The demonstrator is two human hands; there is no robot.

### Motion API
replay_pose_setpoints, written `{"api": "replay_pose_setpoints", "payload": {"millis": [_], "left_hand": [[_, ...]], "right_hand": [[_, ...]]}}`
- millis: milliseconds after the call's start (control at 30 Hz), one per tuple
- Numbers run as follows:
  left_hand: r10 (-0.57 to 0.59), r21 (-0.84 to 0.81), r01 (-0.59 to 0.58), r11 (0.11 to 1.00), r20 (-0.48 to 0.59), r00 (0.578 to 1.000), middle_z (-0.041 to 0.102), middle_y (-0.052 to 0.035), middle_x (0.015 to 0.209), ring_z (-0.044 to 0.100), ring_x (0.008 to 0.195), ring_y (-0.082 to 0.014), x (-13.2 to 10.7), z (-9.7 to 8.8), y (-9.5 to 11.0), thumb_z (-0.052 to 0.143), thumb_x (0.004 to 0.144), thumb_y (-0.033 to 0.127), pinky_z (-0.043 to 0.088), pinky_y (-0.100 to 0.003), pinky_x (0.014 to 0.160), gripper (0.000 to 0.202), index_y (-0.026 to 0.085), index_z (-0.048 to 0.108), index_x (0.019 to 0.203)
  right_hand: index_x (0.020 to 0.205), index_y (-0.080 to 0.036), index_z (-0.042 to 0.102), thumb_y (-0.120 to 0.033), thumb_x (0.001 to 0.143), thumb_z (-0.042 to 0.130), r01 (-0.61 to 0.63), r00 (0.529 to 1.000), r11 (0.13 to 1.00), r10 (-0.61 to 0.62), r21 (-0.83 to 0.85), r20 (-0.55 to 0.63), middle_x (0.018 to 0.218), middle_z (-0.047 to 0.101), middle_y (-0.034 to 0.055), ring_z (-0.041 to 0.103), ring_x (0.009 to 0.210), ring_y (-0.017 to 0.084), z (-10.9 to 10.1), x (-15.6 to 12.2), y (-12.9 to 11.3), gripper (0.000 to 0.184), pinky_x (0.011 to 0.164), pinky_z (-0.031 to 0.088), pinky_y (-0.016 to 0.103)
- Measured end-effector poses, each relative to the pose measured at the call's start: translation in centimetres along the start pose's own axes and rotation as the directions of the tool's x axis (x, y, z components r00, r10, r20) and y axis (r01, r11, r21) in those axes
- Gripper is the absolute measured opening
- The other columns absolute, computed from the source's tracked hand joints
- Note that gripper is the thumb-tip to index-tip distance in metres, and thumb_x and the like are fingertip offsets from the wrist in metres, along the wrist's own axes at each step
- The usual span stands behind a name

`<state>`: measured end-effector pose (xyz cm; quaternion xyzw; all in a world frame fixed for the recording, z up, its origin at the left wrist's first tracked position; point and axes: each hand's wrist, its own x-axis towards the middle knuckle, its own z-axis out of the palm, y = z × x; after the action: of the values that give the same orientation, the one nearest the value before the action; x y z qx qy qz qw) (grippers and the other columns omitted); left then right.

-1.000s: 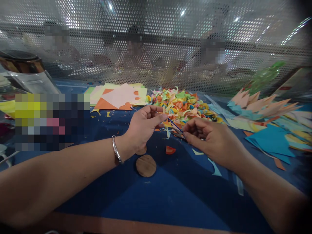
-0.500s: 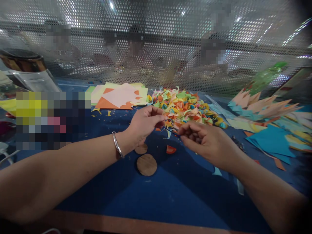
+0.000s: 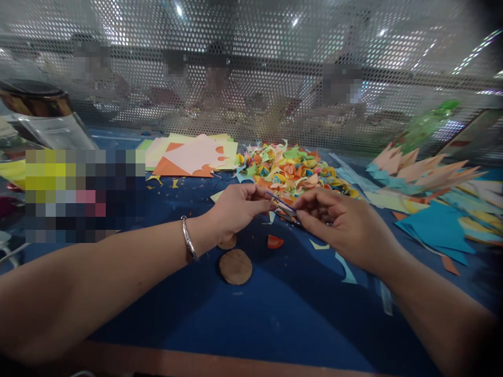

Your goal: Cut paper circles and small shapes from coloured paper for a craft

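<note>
A thin blue strip (image 3: 281,201) is stretched between my two hands, seen nearly edge-on; its material I cannot make out. My left hand (image 3: 239,209), with a silver bangle at the wrist, pinches its left end. At the other end, the closed fingertips of my right hand (image 3: 334,217) grip it. Just below the hands lies a small folded red paper piece (image 3: 275,241). A round brown disc (image 3: 235,266) rests nearer to me, and a second brown disc (image 3: 227,242) is partly hidden behind my left hand.
Behind my hands is a heap of small colourful folded paper pieces (image 3: 291,166). Coloured paper sheets (image 3: 192,154) lie to its left. Pointed folded papers (image 3: 420,173), blue paper (image 3: 436,228) and a green bottle (image 3: 428,125) are at right. A perforated metal screen (image 3: 243,110) closes the back.
Both hands have shifted slightly, the left one downward and to the right. The blue strip between them shows more plainly. More pale paper scraps are visible beside the right hand.
</note>
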<state>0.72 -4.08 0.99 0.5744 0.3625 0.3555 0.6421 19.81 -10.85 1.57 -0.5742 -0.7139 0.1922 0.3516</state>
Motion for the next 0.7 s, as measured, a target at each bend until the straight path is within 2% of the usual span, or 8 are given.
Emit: {"api": "replay_pose_setpoints", "payload": {"millis": [267,400,567,700], "left_hand": [[-0.104,-0.127,0.116,0.985,0.101,0.989,0.068,-0.0012,0.068,0.063,0.061,-0.0079,-0.39,0.30,0.22,0.066,0.072,0.003,0.047,-0.022,0.066,0.009,0.012,0.064,0.074],[-0.111,-0.172,0.137,0.975,0.154,0.982,0.069,-0.0003,0.065,0.064,0.059,-0.0076,-0.26,0.24,0.12,0.065,0.071,0.001,0.050,-0.022,0.065,0.012,0.013,0.062,0.072],[-0.140,-0.091,0.156,0.984,0.159,0.977,0.069,-0.0005,0.065,0.065,0.057,-0.0078,-0.46,0.18,0.44,0.070,0.069,0.005,0.045,-0.018,0.056,0.013,0.014,0.063,0.075],[-0.154,-0.036,0.163,0.986,0.182,0.971,0.070,-0.0015,0.067,0.065,0.058,-0.0085,-0.49,0.09,0.54,0.070,0.068,0.007,0.043,-0.020,0.057,0.013,0.014,0.062,0.076]], "right_hand": [[0.092,-0.021,0.063,-0.030,0.087,0.058,0.046,0.999,0.997,-0.045,-0.058,0.023,0.074,0.061,0.0003,0.053,0.058,0.012,0.05,0.11,0.29,0.011,0.054,0.045,0.025],[0.091,-0.022,0.063,-0.029,0.087,0.057,0.057,0.998,0.997,-0.055,-0.058,0.040,0.071,0.060,-0.0003,0.052,0.057,0.011,-0.04,0.09,0.12,0.010,0.053,0.043,0.025],[0.089,-0.022,0.061,-0.027,0.087,0.056,0.064,0.997,0.997,-0.062,-0.044,0.047,0.071,0.060,-0.0003,0.051,0.057,0.011,-0.11,0.13,-0.12,0.008,0.053,0.043,0.024],[0.089,-0.022,0.061,-0.027,0.088,0.056,0.071,0.996,0.996,-0.067,-0.059,0.063,0.071,0.060,-0.0001,0.052,0.057,0.011,-0.18,0.11,-0.13,0.008,0.053,0.044,0.024]]}}
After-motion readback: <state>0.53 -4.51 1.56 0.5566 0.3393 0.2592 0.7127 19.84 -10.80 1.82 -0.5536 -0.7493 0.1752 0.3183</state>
